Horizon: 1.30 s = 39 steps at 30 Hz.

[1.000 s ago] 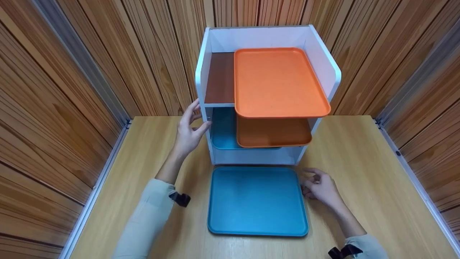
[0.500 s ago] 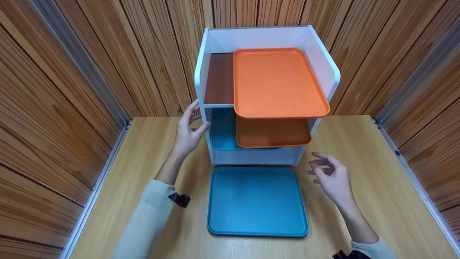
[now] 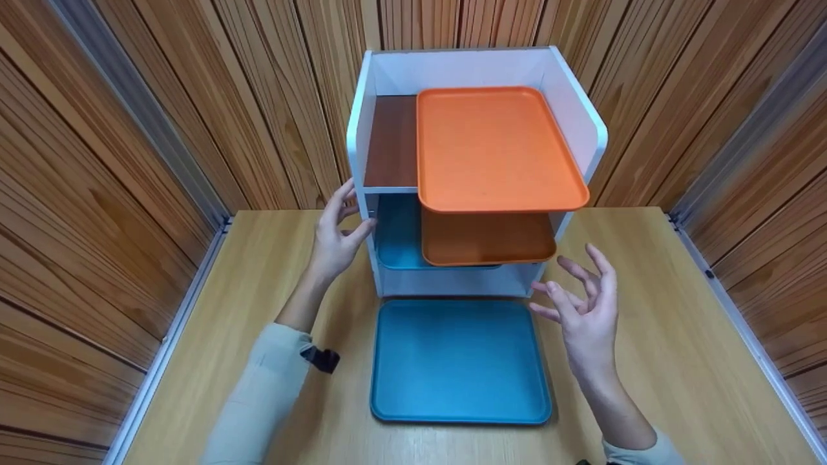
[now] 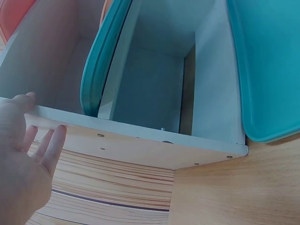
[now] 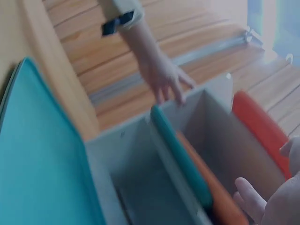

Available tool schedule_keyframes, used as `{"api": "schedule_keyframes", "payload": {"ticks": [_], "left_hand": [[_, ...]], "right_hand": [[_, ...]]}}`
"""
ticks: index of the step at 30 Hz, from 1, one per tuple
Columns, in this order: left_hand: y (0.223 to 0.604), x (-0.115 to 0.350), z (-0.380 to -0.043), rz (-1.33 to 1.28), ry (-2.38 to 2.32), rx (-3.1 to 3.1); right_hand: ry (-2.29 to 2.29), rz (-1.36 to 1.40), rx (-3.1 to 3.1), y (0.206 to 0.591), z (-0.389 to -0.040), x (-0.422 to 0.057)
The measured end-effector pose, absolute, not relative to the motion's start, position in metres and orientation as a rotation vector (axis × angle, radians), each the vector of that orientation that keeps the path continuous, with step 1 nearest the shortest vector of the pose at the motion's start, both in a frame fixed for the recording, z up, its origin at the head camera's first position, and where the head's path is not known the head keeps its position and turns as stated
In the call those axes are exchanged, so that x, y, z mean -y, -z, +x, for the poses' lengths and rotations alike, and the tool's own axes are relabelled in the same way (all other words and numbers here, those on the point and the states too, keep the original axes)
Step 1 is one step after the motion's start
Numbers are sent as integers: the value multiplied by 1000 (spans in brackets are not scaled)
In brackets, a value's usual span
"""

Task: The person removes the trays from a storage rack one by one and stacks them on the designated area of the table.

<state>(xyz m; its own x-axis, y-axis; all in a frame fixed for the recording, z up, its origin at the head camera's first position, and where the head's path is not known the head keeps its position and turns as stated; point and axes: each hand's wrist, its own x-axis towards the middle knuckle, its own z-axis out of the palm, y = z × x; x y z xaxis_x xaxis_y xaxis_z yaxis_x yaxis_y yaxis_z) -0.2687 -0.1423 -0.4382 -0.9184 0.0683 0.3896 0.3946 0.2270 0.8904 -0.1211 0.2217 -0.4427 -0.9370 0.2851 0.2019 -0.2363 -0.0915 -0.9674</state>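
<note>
At the upper centre of the head view stands a white, box-shaped, tiered shelf unit, its front facing the camera. Its top level has a flat dark-brown board, bare along the left. On that level lies a bright orange, rectangular, round-cornered tray, set toward the right side wall, its near edge projecting past the board.

One level down, a blue rectangular tray shows at the left; a brownish-orange rectangular tray lies over it, set to the right and shaded by the tray above.

At the lower centre, a larger-looking blue rectangular tray with a raised rim lies flat on the light wood-grain surface, just before the unit's base.

Left of the unit, the left hand holds the front edge of the side panel, thumb at the front, fingers along the outer face. A black band sits over the pale sleeve.

Right of the unit, the right hand is raised, its fingers spread, lightly bent and holding nothing, near the unit's lower right corner.

Wood-plank walls enclose the scene.
</note>
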Motion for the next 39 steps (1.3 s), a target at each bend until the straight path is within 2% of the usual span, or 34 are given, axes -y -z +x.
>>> {"api": "schedule_keyframes", "payload": {"ticks": [14,31,39], "left_hand": [[439,143,-268,-428,1731,2263],[439,145,-269,-427,1735,2241],[439,143,-271,-452,1734,2226]], "right_hand": [[-2227,80,1621,410,-132,-178],[-2250,205,1547,386,-172,-155],[-2224,154,1510,374,-181,-149]]}}
